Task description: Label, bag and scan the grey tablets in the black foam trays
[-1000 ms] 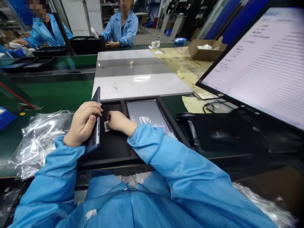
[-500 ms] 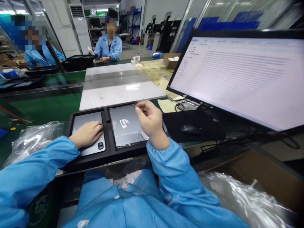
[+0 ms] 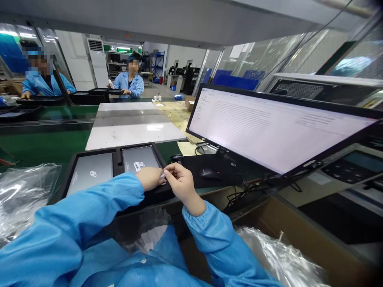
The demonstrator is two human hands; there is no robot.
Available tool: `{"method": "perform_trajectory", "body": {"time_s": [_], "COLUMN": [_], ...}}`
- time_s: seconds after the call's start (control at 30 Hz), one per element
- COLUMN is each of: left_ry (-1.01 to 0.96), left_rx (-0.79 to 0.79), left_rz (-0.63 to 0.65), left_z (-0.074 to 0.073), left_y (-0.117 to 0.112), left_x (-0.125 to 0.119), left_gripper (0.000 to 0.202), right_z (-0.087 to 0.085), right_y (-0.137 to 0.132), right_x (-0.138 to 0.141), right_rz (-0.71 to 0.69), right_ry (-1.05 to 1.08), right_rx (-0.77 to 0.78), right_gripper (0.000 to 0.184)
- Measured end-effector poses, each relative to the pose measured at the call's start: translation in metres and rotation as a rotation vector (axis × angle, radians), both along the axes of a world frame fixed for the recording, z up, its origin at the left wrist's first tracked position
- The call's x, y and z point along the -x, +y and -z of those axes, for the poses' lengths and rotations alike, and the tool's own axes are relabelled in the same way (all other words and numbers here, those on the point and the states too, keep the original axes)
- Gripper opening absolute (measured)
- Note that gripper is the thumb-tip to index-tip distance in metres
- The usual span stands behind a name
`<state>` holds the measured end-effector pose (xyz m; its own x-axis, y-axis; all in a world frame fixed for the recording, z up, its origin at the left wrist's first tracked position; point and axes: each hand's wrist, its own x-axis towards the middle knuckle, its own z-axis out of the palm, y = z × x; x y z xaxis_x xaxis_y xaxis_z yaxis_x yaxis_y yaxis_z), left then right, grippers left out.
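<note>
Two grey tablets lie back up in a black two-compartment tray (image 3: 117, 158). The left tablet (image 3: 94, 169) has a small printed logo; the right tablet (image 3: 142, 153) carries a white label and looks covered in clear film. Over the lower right corner of the right tablet my two hands meet. My left hand (image 3: 149, 178) reaches across from the left with fingers closed. Thumb and fingertips of my right hand (image 3: 182, 183) are pinched together against the left fingertips. A small pale bit shows between them, too small to name.
A monitor (image 3: 239, 123) stands to the right, with a mouse (image 3: 209, 173) on a black mat. Clear plastic bags (image 3: 26, 199) lie at left, more plastic (image 3: 278, 255) by a cardboard box (image 3: 287, 223) at right. Behind the tray is a white board (image 3: 128, 127). Two co-workers sit opposite.
My left hand has left the left tablet and moved right to join my right hand at the right tablet's lower corner. The right hand came down from the tablet's upper edge. The view has tilted up and turned right.
</note>
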<state>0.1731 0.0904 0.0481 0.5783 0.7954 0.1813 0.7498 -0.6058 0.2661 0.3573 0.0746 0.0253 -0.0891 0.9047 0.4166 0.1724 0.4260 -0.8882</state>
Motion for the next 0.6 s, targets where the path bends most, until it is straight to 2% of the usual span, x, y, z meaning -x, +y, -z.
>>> {"method": "perform_trajectory", "body": {"time_s": [0.1,0.17,0.3,0.43,0.53,0.6], "left_ry": [-0.057,-0.112,-0.473,-0.645,-0.71,-0.803], "left_rx": [0.042,0.083,0.282,0.357,0.38,0.404], "left_rz": [-0.114,-0.235,-0.506,-0.544,-0.544,-0.566], "left_z": [0.003,0.005,0.008,0.013,0.016,0.014], "left_y": [0.001,-0.001,-0.007,-0.016,-0.018,-0.016], "left_x": [0.027,0.052,0.093,0.097,0.089,0.089], "left_gripper": [0.036,0.043,0.046,0.05,0.055,0.058], "right_z": [0.004,0.005,0.005,0.005,0.009,0.013], "right_y": [0.012,0.026,0.056,0.085,0.102,0.108], "right_x": [-0.009,-0.01,0.01,0.05,0.075,0.083], "right_rz": [0.065,0.068,-0.045,-0.165,-0.217,-0.215], "right_ry": [-0.024,-0.082,-0.334,-0.517,-0.472,-0.411], "right_rx": [-0.012,0.034,0.175,0.265,0.462,0.524], "right_gripper": [0.018,0.014,0.006,0.01,0.012,0.017]}}
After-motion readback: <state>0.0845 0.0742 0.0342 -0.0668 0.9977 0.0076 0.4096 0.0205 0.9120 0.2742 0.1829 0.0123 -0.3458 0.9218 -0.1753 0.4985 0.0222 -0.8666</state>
